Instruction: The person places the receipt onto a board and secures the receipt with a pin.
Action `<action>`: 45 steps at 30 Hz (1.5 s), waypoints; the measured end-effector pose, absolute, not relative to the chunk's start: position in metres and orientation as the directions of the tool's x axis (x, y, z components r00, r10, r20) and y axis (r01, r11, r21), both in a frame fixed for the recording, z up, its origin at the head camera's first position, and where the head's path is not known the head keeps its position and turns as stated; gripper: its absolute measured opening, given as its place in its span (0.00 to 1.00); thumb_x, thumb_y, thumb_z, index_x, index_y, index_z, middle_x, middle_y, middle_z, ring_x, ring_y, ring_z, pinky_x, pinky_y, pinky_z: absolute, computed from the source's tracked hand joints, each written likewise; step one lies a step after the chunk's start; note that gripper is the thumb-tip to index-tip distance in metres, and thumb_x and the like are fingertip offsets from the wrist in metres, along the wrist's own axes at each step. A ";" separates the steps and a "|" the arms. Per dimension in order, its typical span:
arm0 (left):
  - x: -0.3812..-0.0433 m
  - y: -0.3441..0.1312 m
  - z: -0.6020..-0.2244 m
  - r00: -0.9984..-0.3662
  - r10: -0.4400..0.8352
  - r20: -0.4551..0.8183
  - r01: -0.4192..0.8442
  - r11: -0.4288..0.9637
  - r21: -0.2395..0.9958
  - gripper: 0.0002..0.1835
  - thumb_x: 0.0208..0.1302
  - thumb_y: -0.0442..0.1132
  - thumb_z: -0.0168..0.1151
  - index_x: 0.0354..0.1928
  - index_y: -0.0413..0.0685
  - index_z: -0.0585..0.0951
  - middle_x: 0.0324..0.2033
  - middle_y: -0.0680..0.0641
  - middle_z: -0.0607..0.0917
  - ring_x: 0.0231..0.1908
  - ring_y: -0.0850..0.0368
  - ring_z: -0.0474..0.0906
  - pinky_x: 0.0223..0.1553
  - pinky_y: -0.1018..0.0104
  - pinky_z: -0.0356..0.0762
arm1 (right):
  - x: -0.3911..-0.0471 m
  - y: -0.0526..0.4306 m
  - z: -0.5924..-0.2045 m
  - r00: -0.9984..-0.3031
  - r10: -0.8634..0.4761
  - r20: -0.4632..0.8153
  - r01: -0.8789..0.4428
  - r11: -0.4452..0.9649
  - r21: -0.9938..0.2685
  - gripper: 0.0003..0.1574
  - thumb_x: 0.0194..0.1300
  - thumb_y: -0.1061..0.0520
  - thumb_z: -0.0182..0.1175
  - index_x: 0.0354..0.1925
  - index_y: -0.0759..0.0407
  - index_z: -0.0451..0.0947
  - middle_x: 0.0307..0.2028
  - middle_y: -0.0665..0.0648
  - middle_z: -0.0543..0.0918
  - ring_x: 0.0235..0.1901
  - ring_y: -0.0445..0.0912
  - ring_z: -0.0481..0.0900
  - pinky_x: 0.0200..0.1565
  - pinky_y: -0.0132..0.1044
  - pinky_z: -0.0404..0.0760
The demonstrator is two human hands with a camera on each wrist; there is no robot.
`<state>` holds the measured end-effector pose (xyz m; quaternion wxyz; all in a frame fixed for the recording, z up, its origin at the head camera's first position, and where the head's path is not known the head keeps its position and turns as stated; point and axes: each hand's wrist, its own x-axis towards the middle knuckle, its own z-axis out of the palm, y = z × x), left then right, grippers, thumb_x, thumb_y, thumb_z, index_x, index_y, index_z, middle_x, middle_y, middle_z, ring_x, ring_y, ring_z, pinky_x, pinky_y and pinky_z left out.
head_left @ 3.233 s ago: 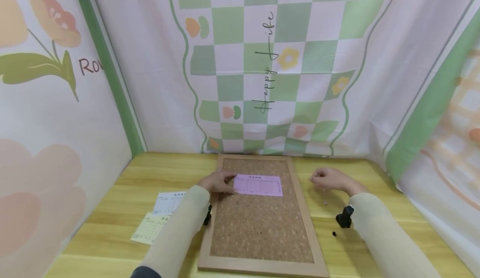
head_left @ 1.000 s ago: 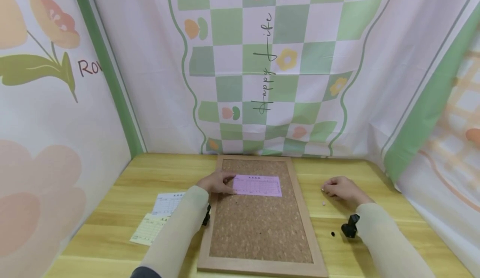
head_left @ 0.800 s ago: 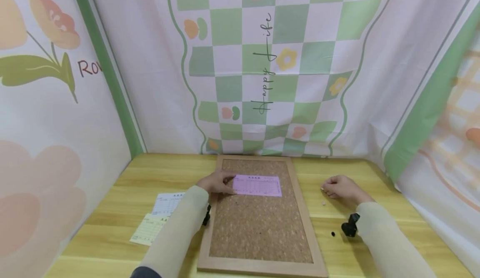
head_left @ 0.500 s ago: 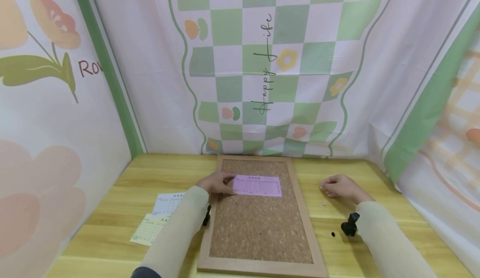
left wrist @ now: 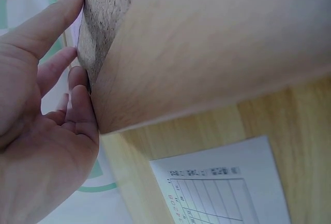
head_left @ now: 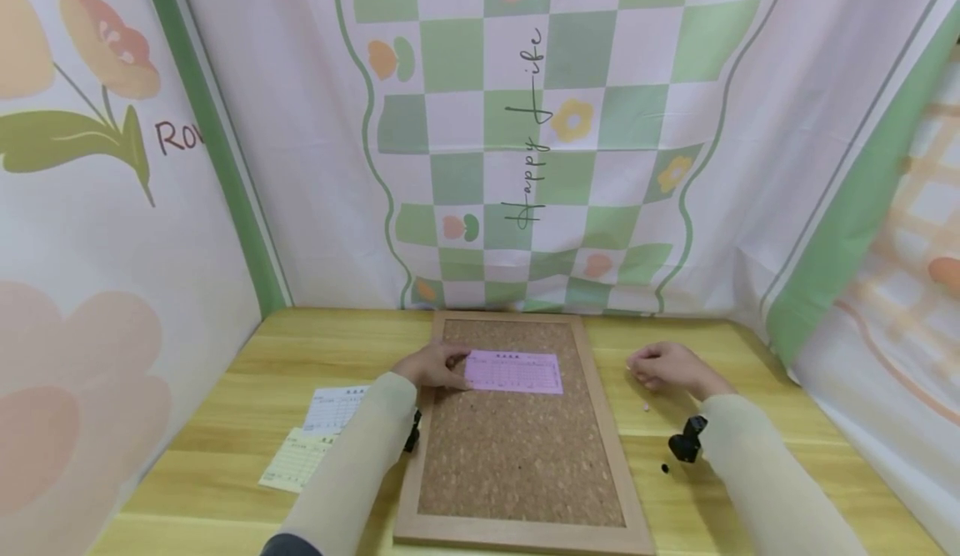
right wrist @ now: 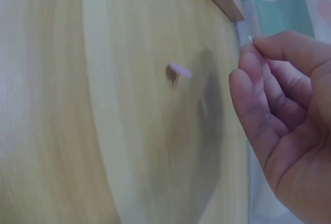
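Note:
On a wood-framed cork board [head_left: 517,456] lies a pink printed slip [head_left: 517,371]. My left hand [head_left: 438,366] rests over the board's left frame, its thumb and fingertips spread and touching the slip's left end. To the right of the board, my right hand [head_left: 670,367] is held above the table. In the right wrist view, thumb and fingers pinch a small pale thumbtack [right wrist: 251,39], mostly hidden by the fingertips. A pink thumbtack [right wrist: 179,70] lies on the table near that hand, its metal pin showing.
A white printed slip [head_left: 330,406] and a yellow one [head_left: 294,458] lie left of the board, partly covered by the left sleeve. A small black object [head_left: 664,468] sits on the wooden table [head_left: 360,343] near the right wrist. A patterned curtain [head_left: 517,164] hangs behind.
My right hand first drew back to the right, then in the last half second came up and left toward the board. My left hand and the pink slip have stayed in place.

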<state>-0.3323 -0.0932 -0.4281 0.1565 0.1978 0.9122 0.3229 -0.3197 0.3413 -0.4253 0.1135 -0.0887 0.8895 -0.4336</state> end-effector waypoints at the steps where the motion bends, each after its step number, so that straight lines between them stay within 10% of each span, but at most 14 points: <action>1: -0.332 -0.093 -0.428 -0.874 0.460 -0.157 0.259 0.714 0.651 0.36 0.62 0.40 0.73 0.71 0.42 0.71 0.46 0.48 0.76 0.43 0.55 0.67 0.46 0.61 0.70 | -0.321 0.340 -0.425 -0.957 -0.261 -0.126 -0.060 0.603 -0.795 0.22 0.74 0.59 0.58 0.53 0.80 0.75 0.41 0.63 0.84 0.39 0.49 0.84 0.39 0.39 0.84; 45: -0.333 -0.092 -0.429 -0.884 0.432 -0.179 0.237 0.745 0.624 0.37 0.62 0.43 0.72 0.72 0.47 0.70 0.58 0.45 0.76 0.55 0.52 0.70 0.60 0.52 0.69 | -0.344 0.250 -0.426 -0.943 -0.305 -0.131 -0.030 0.472 -0.881 0.18 0.73 0.60 0.57 0.49 0.77 0.78 0.36 0.59 0.83 0.34 0.43 0.80 0.40 0.38 0.84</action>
